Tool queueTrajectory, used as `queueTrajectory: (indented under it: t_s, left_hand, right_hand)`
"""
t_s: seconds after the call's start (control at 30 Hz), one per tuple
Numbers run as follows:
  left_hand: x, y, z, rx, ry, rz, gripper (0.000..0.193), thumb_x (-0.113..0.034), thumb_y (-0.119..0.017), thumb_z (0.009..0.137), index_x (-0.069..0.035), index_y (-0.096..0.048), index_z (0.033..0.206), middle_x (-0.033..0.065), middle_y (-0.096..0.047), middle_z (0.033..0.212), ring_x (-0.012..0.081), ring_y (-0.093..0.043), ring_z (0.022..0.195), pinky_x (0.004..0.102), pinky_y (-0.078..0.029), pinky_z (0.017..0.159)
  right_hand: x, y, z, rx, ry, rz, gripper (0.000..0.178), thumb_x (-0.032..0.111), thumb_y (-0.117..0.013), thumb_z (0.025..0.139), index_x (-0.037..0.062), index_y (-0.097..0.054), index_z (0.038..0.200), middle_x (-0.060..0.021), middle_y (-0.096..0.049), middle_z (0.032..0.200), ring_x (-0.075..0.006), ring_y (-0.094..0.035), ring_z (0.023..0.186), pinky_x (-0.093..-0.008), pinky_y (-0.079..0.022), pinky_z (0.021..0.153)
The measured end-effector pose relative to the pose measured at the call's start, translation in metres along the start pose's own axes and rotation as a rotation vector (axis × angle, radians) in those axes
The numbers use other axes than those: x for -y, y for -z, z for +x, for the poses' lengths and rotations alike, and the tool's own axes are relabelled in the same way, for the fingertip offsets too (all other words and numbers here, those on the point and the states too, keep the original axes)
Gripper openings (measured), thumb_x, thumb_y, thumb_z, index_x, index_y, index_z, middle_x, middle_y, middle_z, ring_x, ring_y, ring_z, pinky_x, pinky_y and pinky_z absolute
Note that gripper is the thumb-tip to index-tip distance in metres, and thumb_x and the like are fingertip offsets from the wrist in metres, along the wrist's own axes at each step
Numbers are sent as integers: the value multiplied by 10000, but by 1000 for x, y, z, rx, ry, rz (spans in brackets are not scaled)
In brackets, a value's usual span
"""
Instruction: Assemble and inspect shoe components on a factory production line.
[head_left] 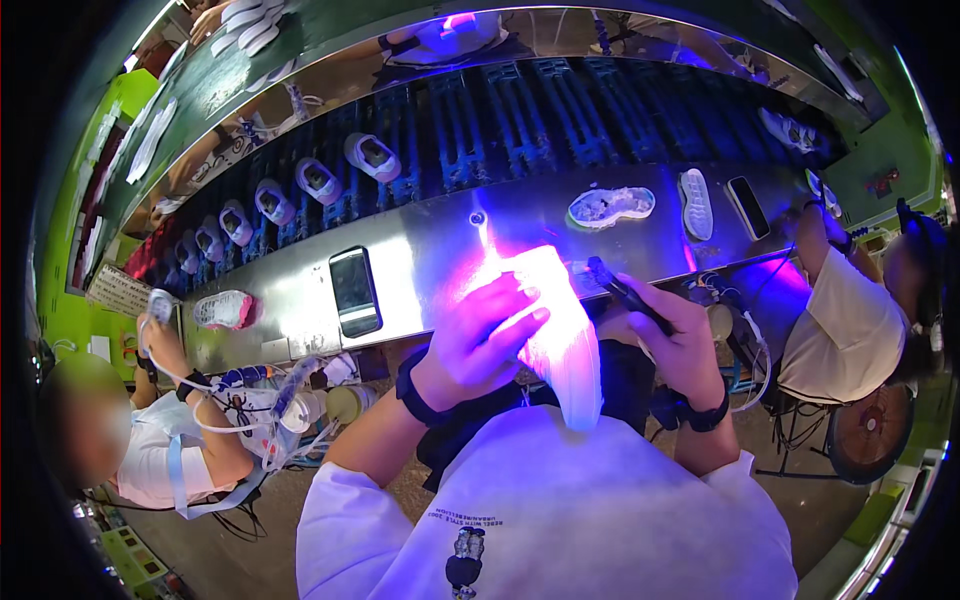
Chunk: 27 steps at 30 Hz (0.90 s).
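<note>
Under violet light, a pale elongated shoe sole [570, 355] glows in front of my chest, its detail washed out by glare. My left hand [475, 335] grips it from the left side, with fingers laid across its face. In my right hand [675, 330] is a slim black-handled brush [628, 292], its tip pointing up and left, close to the sole's right edge. I cannot tell whether the tip touches it. Beyond my hands on the metal bench lie a sole with a whitish, mottled inside [611, 206] and a second white sole [696, 205].
A phone [355, 291] lies on the bench at left, another phone [747, 208] at right. Behind runs a blue slatted conveyor [520, 110] carrying several shoes [372, 157]. Co-workers sit close on both sides, one at left [190, 440], one at right [850, 320]. Hoses hang below the bench edge.
</note>
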<state>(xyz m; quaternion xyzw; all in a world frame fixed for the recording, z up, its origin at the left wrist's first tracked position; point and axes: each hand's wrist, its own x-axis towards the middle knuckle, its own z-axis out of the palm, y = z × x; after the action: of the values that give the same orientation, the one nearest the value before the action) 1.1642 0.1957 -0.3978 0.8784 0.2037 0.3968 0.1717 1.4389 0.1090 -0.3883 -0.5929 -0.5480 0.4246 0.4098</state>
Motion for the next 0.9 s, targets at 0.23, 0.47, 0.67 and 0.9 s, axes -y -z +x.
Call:
queueTrajectory:
  t_s: [0.23, 0.47, 0.67, 0.9]
  left_hand:
    - [-2, 6, 6, 133, -237, 161, 355, -40, -722, 837, -75, -709, 1190, 135, -625, 1243, 355, -620, 1182, 506, -582, 996]
    - [11, -3, 10, 228, -231, 184, 347, -71, -697, 863, -85, -704, 1209, 134, -626, 1259, 351, -620, 1190, 502, -574, 996]
    - [23, -14, 10, 256, -167, 174, 348, -42, -758, 788, -71, -738, 1134, 149, -630, 1234, 381, -640, 1169, 532, -555, 1012]
    - [21, -17, 1, 255, -152, 178, 358, -62, -722, 825, -90, -722, 1182, 141, -633, 1246, 355, -626, 1189, 531, -535, 1040]
  right_hand:
    - [0, 1, 22, 7, 130, -79, 480, -27, -669, 869, 16, -626, 1345, -134, -733, 1022, -154, -672, 905, -289, -512, 854]
    - [-27, 6, 13, 93, 69, -2, 466, -15, -712, 858, 47, -650, 1315, -173, -727, 1146, -258, -713, 1008, -327, -529, 908]
    - [-45, 16, -10, 208, -103, 102, 478, -32, -712, 846, 36, -649, 1315, -105, -721, 1020, -182, -672, 897, -290, -517, 854]
    - [-42, 23, -9, 266, -226, 244, 451, 9, -699, 888, 39, -643, 1335, -56, -689, 909, -128, -614, 782, -283, -509, 762]
